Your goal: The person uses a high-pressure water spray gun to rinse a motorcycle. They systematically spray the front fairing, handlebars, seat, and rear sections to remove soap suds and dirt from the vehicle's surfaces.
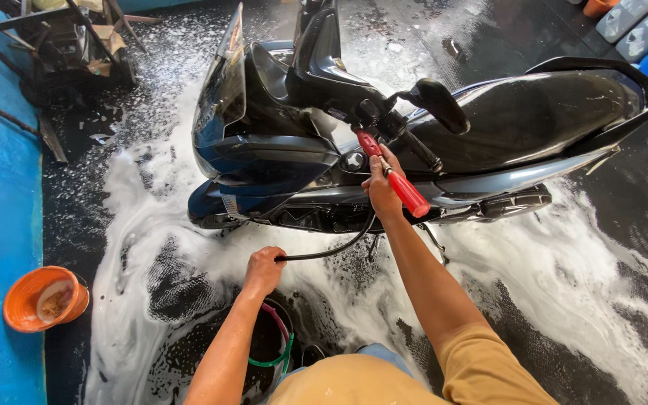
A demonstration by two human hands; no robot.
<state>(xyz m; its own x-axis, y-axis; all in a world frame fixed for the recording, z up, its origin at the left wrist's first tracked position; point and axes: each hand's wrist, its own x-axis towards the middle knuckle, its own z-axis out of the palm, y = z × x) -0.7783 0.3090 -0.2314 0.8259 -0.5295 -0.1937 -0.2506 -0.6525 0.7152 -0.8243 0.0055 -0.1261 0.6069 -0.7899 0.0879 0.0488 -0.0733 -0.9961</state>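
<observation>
Viewing from the head camera: the right hand is clamped on a red spray gun, its nozzle against the dark scooter below the handlebar. The left hand grips the black hose lower down. Foam covers the wet floor; an orange bucket stands at far left.

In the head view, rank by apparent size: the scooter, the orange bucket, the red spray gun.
1. Scooter, by far the largest.
2. Orange bucket.
3. Red spray gun in the right hand; it is nearer, so its ranking against the bucket is unsure.
</observation>
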